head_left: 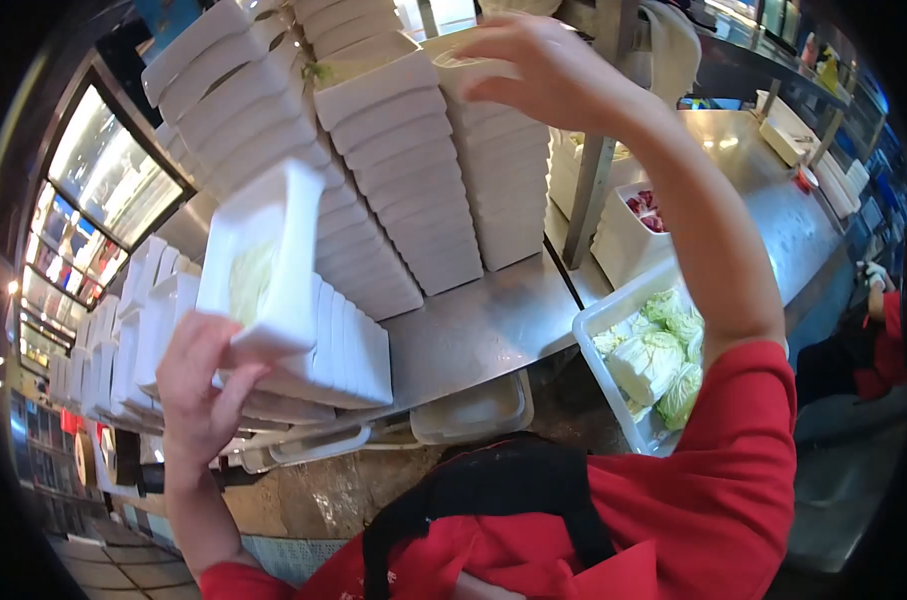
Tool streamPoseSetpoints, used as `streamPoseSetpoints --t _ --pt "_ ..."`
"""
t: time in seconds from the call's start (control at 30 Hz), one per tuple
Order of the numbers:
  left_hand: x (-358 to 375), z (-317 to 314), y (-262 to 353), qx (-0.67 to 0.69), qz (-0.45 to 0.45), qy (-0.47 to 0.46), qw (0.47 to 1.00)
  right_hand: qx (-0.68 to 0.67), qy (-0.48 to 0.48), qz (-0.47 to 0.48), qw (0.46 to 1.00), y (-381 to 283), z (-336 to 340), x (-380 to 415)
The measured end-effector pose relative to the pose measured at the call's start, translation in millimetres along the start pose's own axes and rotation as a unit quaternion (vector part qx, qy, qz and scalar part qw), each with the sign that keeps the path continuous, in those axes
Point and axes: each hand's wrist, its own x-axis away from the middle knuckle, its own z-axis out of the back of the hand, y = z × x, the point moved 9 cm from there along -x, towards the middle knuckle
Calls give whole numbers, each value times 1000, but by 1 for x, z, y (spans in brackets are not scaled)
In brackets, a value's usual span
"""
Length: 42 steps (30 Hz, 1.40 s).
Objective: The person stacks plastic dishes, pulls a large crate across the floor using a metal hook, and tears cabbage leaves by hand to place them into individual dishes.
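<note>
In my left hand (pixel 202 385) is the near end of a white rectangular container (pixel 302 215), tilted, with pale green leaf pieces (pixel 254 280) inside. It hangs over a lower stack of white containers (pixel 349 350). My right hand (pixel 544 70) is raised over the tops of the tall white stacks (pixel 404 170), its fingers apart and nothing visible between them. Some green bits show in the top container of the middle stack. To the right, a translucent tub (pixel 599 325) holds several cabbage pieces (pixel 654 365), below my right forearm.
A steel counter (pixel 484 335) runs under the stacks, with a metal post (pixel 586 205) at its right. Beyond the post, a white container (pixel 624 240) holds dark red pieces. More white containers (pixel 134 340) line the left. Another person in red (pixel 889 335) is at the far right.
</note>
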Motion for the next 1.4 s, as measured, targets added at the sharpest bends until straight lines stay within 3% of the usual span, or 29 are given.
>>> streamPoseSetpoints --t 0.07,0.17,0.2,0.27,0.37,0.47,0.53,0.6,0.67,0.7,0.73,0.77,0.8,0.83,0.9,0.93,1.0,1.03,1.07,1.1,1.13,1.2,1.27,1.3,1.33,1.4 --pt "-36 2 33 -9 -63 22 998 16 -29 19 999 3 10 40" --pt "-99 -5 59 -30 -155 114 981 -8 -18 -41 999 15 33 95" --pt "-130 -13 57 -14 -135 76 988 1 -26 -54 998 18 39 112" --pt "-179 -22 53 -38 -186 112 975 -26 -5 -128 991 25 56 150" --pt "-232 -46 11 -95 -103 56 989 -37 -12 -196 980 22 79 207" --pt "-243 -71 -16 -100 -103 24 989 -32 -3 -259 965 16 104 266" --pt "-244 -78 -31 -146 -1 -22 989 -30 -29 -328 944 21 109 312" --pt "-248 -85 -42 -155 -68 -60 984 -43 -20 -376 925 27 118 352" --pt "-268 -89 -93 -186 -98 -73 975 -40 6 -416 909 32 125 387" --pt "-284 -92 -128 -194 -100 -80 973 -48 7 -414 909 35 125 400" --pt "-300 -97 -165 -192 -97 -81 973 -65 -4 -491 869 38 120 417" --pt "-299 -103 -163 -109 -45 -123 985 -43 -18 -488 872 43 111 437" --pt "-315 -103 -209 -128 -57 -61 988 -34 -32 -519 853 47 101 462" --pt "-310 -106 -200 -147 -87 -46 984 7 -131 -581 803 40 88 473" --pt "-303 -105 -167 -167 -119 -27 978 72 -223 -546 804 43 47 509" --pt "-281 -94 -117 -225 -149 30 962 66 -282 -556 779 32 35 507" --pt "-246 -94 -24 -285 -177 86 938 92 -287 -501 811 21 16 508" --pt "-228 -107 15 -137 -199 74 968 92 -288 -501 811 23 15 506" --pt "-211 -121 52 15 -213 60 975 40 -324 -543 774 29 10 511" --pt "-190 -144 95 38 -255 13 966 -9 -357 -580 732 32 9 516" --pt "-169 -165 134 60 -295 -32 953 -5 -361 -575 734 34 17 511" --pt "-137 -208 185 154 -276 -121 941 -101 -178 -562 802 39 51 480" --pt "-115 -250 205 293 -210 -194 912 -129 -170 -544 811 38 68 447" --pt "-104 -270 210 349 -186 -223 891 -178 -117 -553 806 35 75 430" --pt "-90 -296 210 408 -97 -305 855 -230 -66 -558 795 34 75 416" --pt "-55 -336 210 525 75 -422 735 -211 -68 -496 840 33 70 380"
